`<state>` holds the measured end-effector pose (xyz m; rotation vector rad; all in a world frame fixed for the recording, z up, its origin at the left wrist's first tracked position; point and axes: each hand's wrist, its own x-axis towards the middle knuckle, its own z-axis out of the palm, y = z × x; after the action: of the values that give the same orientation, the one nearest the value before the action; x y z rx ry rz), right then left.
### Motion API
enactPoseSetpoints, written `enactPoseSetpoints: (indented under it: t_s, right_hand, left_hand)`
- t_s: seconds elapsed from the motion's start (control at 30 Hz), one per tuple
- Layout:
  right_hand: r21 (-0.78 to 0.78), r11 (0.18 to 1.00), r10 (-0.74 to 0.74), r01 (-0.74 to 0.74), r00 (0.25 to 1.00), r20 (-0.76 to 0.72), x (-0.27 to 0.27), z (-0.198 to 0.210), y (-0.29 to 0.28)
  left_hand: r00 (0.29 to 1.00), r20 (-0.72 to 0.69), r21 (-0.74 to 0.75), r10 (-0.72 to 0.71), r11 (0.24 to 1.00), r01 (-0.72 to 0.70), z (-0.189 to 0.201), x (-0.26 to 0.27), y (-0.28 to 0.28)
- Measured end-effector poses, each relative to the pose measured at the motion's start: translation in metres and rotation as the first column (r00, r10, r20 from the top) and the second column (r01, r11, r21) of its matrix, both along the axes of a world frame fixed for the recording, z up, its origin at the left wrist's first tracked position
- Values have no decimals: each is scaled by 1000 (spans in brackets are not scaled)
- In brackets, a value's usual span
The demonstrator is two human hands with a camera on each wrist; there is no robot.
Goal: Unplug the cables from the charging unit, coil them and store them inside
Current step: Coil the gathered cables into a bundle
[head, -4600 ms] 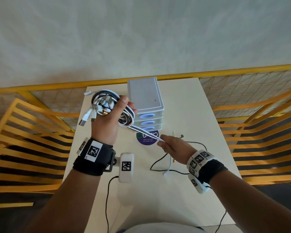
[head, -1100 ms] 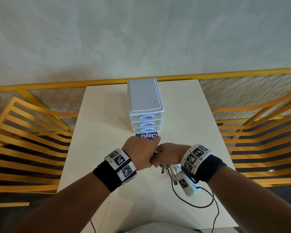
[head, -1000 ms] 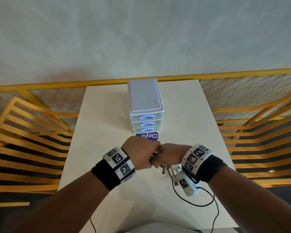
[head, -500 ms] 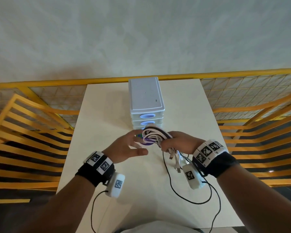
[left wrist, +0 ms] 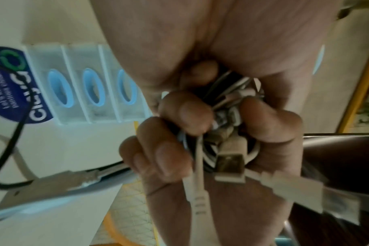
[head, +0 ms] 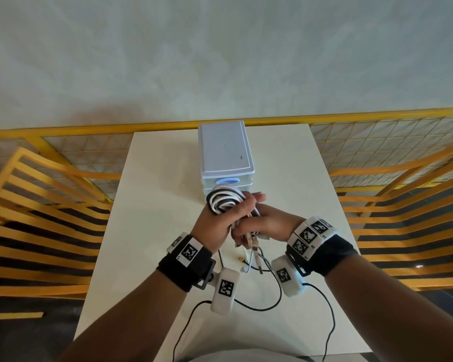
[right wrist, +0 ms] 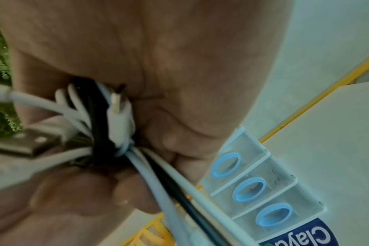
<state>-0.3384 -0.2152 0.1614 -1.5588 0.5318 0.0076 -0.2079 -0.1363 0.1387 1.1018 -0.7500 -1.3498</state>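
A coil of white and black cables (head: 223, 202) is held just in front of the white three-drawer charging unit (head: 225, 152). My left hand (head: 226, 218) grips the coil, thumb over its top loops. Right beside it, my right hand (head: 259, 223) grips the lower strands, and several plugs (head: 251, 242) dangle below. In the left wrist view curled fingers (left wrist: 173, 149) close round the bundle, with a USB plug (left wrist: 230, 164) sticking out. In the right wrist view the cables (right wrist: 116, 126) cross the palm, close to the drawer fronts (right wrist: 249, 189) with blue oval handles.
The unit stands at the back middle of a white table (head: 154, 205). A round blue sticker (left wrist: 11, 86) lies before the drawers. Loose cable ends with a small yellow connector (head: 242, 261) lie near the front. Yellow railings (head: 50, 199) flank both sides.
Half a second ago my left hand was open beside the coil, which only the right hand held. Now the left hand grips the coil too, and both hands have come together.
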Motion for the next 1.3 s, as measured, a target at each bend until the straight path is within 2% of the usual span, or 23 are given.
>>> enactPoseSetpoints:
  t_s: [0.1, 0.23, 0.3, 0.37, 0.47, 0.67, 0.8, 0.87, 0.9, 0.97, 1.07, 1.2, 1.23, 1.3]
  right_hand:
    - [-5, 1000, 24, -24, 1000, 6, -3, -7, -3]
    - [-29, 995, 91, -91, 996, 9, -13, -18, 0]
    - [-13, 997, 79, -79, 997, 25, -12, -21, 4]
    - [-74, 993, 87, -87, 996, -2, -11, -22, 4]
    - [-167, 977, 124, -133, 990, -64, -10, -23, 2]
    - [-237, 969, 26, -68, 985, -173, -13, -29, 2]
    - [-284, 956, 9, -73, 975, -221, -20, -40, 4]
    - [-307, 949, -6, -72, 969, -246, -23, -42, 4]
    - [-315, 946, -10, -73, 967, -255, -24, -43, 4]
    - [-330, 939, 4, -98, 961, -275, -26, -42, 2]
    - [-359, 922, 30, -147, 950, -311, -26, -43, -1]
    - [-396, 896, 55, -198, 938, -343, -24, -42, -3]
    - [-395, 896, 57, -202, 936, -347, -24, -42, -3]
    - [-390, 897, 64, -209, 934, -351, -24, -41, -3]
  left_hand:
    - [996, 42, -32, 84, 996, -83, 9, 6, -1]
    - [971, -34, -60, 237, 969, -239, 18, 16, -4]
    - [966, -33, -74, 256, 963, -258, 18, 20, -5]
    - [960, -19, -86, 279, 956, -280, 20, 23, -7]
    - [953, 67, -125, 294, 951, -285, 21, 29, -7]
    - [941, 169, -133, 293, 953, -273, 29, 40, -5]
    - [905, 313, -152, 289, 956, -253, 35, 48, -3]
    - [837, 494, -152, 233, 972, -181, 35, 55, -4]
    - [779, 600, -126, 181, 983, -131, 34, 59, -4]
    - [695, 716, -37, 61, 998, -50, 35, 62, -3]
    - [607, 792, 55, -57, 998, 21, 36, 59, -3]
    - [473, 870, 88, -142, 987, 134, 41, 52, -6]
    - [430, 887, 100, -167, 980, 173, 43, 49, -6]
    - [279, 929, 177, -242, 955, 240, 43, 42, -8]
